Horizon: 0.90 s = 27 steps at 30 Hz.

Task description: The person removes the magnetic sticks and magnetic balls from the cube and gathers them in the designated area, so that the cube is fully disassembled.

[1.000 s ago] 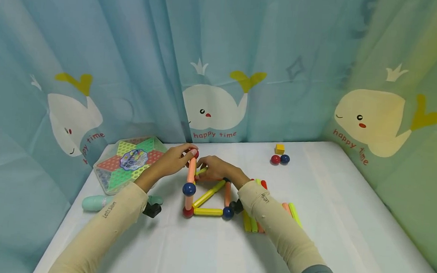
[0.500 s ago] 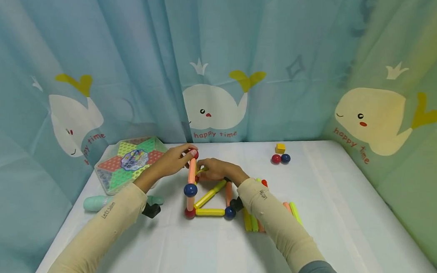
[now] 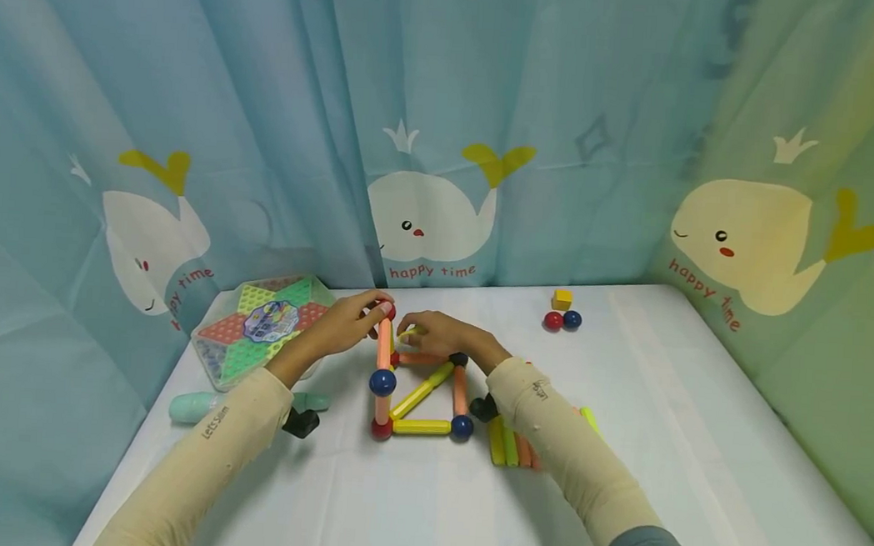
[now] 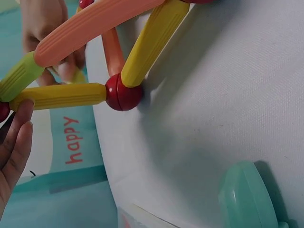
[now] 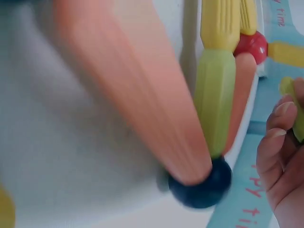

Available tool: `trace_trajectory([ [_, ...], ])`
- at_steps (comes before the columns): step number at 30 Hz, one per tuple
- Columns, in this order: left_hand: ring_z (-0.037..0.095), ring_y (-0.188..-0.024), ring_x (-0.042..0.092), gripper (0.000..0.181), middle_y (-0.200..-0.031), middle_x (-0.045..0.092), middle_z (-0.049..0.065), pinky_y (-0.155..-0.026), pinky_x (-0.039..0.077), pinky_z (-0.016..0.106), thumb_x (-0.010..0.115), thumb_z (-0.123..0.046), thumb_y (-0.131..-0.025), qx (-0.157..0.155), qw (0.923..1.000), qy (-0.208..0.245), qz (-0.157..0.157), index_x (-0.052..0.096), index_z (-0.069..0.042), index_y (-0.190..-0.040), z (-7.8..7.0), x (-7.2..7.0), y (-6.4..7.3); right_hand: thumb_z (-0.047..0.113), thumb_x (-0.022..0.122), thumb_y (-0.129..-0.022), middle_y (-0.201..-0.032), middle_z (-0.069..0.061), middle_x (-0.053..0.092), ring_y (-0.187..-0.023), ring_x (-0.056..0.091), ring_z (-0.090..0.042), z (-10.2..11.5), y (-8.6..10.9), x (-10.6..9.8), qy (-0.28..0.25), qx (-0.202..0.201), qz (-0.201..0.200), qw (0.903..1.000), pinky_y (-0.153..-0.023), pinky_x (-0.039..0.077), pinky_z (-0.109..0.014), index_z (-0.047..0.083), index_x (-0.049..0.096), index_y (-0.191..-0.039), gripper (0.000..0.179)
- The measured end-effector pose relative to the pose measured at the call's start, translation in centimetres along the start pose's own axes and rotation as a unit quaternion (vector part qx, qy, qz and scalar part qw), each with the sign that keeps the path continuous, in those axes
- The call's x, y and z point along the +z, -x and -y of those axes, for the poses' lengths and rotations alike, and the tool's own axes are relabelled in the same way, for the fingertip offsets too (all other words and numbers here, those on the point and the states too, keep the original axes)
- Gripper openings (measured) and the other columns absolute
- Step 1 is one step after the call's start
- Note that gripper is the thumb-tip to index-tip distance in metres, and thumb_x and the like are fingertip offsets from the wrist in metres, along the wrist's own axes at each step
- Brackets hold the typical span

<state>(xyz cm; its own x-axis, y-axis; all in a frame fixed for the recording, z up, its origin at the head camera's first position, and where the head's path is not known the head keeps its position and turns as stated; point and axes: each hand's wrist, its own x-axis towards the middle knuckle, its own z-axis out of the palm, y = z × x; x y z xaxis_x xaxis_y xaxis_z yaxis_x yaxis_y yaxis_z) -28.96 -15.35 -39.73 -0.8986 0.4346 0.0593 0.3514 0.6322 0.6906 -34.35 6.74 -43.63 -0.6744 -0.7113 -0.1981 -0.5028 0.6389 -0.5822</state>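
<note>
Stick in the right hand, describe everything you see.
The stick is yellow-green, plastic-looking, its blunt end bearing no ball. The right hand grips it, fingers hiding part of it. It is held near the far side of the toy frame, its visible end apart from the frame in the right wrist view.

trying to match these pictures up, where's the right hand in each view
Head: the right hand is near the middle, a little low.
Left wrist: the right hand is at upper left, partly behind an orange stick.
Right wrist: the right hand is at the right edge, holding a yellow-green stick.
Shared landmark: the red ball at the foot of the upright yellow stick.
</note>
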Motion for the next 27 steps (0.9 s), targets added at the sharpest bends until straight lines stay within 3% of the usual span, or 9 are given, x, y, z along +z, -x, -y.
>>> trace_trajectory([
  [3,0.029,-0.092,0.071,0.038,-0.112,0.068,0.006,-0.082,0.057,0.038,0.041,-0.039,-0.109,0.001,1.0000,0.005,0.002,0.057,-0.014,-0.132,-0.1,0.0,0.0,0.023,0.048,-0.106,-0.143,-0.010,0.056,-0.123,0.057,-0.025,-0.4,1.0,-0.7,-0.010,0.001,-0.005,0.9999,-0.111,0.042,-0.047,0.014,0.054,-0.144,0.039],
  [5,0.027,-0.091,0.070,0.037,-0.111,0.068,0.006,-0.082,0.057,0.037,0.041,-0.039,-0.109,0.004,1.0000,0.008,0.003,0.057,-0.014,-0.132,-0.1,0.0,0.1,0.023,0.045,-0.107,-0.146,-0.011,0.054,-0.119,0.059,-0.024,-0.8,1.9,-1.2,-0.024,0.009,-0.006,0.9997,-0.109,0.043,-0.046,0.013,0.051,-0.147,0.042],
  [8,0.021,-0.088,0.069,0.036,-0.109,0.068,0.005,-0.082,0.057,0.035,0.042,-0.037,-0.109,0.007,0.9999,0.010,0.000,0.057,-0.014,-0.131,-0.1,0.0,0.1,0.022,0.042,-0.107,-0.133,-0.017,0.061,-0.096,0.064,-0.022,-1.5,3.6,-2.0,-0.053,0.024,-0.011,0.9983,-0.090,0.053,-0.042,0.010,0.052,-0.144,0.040],
  [12,0.018,-0.086,0.068,0.037,-0.106,0.069,0.004,-0.083,0.056,0.037,0.042,-0.037,-0.109,0.004,1.0000,0.006,-0.002,0.057,-0.012,-0.132,0.1,0.0,0.3,0.020,0.048,-0.106,-0.109,-0.021,0.069,-0.076,0.063,-0.025,-2.7,6.3,-3.1,-0.082,0.033,-0.034,0.9955,-0.069,0.053,-0.035,0.008,0.056,-0.131,0.029],
  [18,0.024,-0.089,0.069,0.037,-0.107,0.068,0.005,-0.084,0.056,0.038,0.042,-0.039,-0.108,0.001,1.0000,0.008,-0.001,0.057,-0.014,-0.130,0.5,-0.1,0.5,0.019,0.057,-0.102,-0.102,-0.018,0.074,-0.090,0.066,-0.037,-4.9,10.5,-4.5,-0.097,0.051,-0.052,0.9926,-0.074,0.055,-0.035,0.007,0.059,-0.121,0.022],
  [27,0.029,-0.091,0.069,0.040,-0.110,0.067,0.007,-0.083,0.056,0.039,0.041,-0.039,-0.108,0.006,0.9999,0.014,-0.001,0.057,-0.010,-0.131,0.6,-0.3,0.6,0.013,0.069,-0.094,-0.108,-0.019,0.068,-0.077,0.064,-0.025,-9.1,16.4,-4.8,-0.053,0.099,-0.046,0.9926,-0.071,0.057,-0.036,-0.002,0.058,-0.130,0.040],
])
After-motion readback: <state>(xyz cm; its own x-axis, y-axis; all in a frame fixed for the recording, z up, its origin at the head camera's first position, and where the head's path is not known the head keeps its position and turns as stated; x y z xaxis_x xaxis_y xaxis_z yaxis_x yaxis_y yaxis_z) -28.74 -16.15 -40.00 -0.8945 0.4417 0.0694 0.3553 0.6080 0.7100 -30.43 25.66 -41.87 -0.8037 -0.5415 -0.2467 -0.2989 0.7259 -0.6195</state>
